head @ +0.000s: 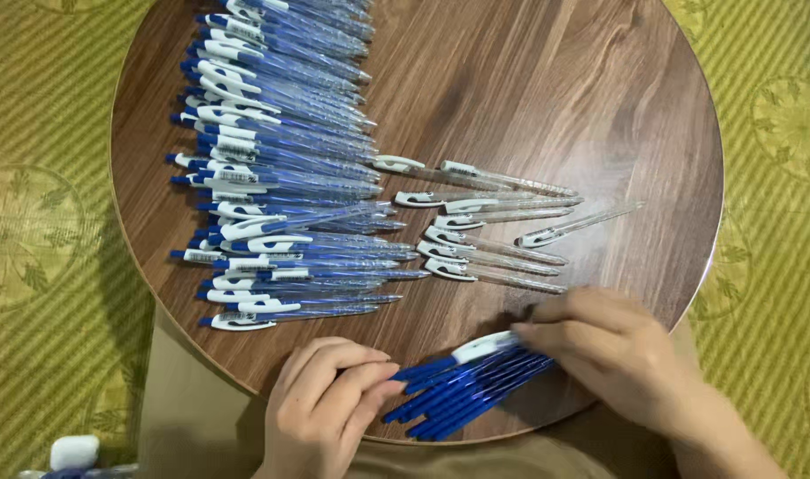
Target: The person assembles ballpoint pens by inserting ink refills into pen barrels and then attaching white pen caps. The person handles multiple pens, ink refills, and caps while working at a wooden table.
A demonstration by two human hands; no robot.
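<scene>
Refills [462, 395], a bundle of blue ink tubes, lay fanned near the front edge of the round wooden table [547, 80], between the two hands. The left hand [329, 408] touched the near ends of the bundle, fingers curled together but not visibly clamped on any one tube. The right hand [613, 350] pinched a white-capped pen barrel [486, 346] at the top of the bundle, its fingertips closed on it. Just beyond the right hand lay a loose group of clear empty barrels [493, 226] with white clips, spread across the middle of the table. Farther left, a long heap of finished blue and white pens [276, 160] ran from the front of the table to its far edge. A green patterned mat [41, 231] covered the floor around the table.
</scene>
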